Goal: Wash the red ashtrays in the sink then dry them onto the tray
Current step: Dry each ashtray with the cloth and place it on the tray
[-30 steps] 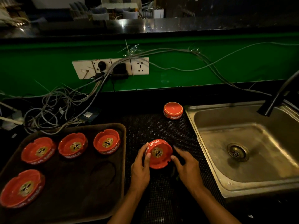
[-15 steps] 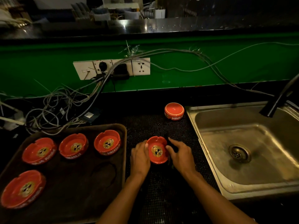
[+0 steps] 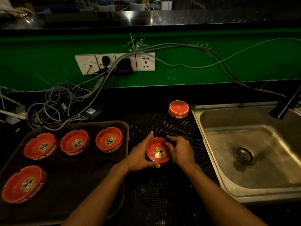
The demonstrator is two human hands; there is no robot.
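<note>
A red ashtray [image 3: 157, 151] with a gold emblem sits face up on the black mat between the tray and the sink. My left hand [image 3: 140, 156] holds its left side, thumb curled under the front edge. My right hand [image 3: 180, 152] grips its right rim with curled fingers; something dark lies under them, too dim to identify. Several more red ashtrays stand face up on the brown tray [image 3: 91, 123] at the left, the nearest to my hands [image 3: 109, 140] at its back right. Another ashtray [image 3: 178, 109] lies upside down by the sink's back left corner.
The steel sink [image 3: 228, 144] with its drain [image 3: 244, 154] fills the right side, a dark faucet [image 3: 286, 105] over its far corner. A tangle of cables [image 3: 57, 101] lies behind the tray, running up to wall sockets [image 3: 114, 62] on the green wall.
The ashtray was tilted up toward me a second ago; now it sits lower and face up on the mat. Both hands have closed in around its sides.
</note>
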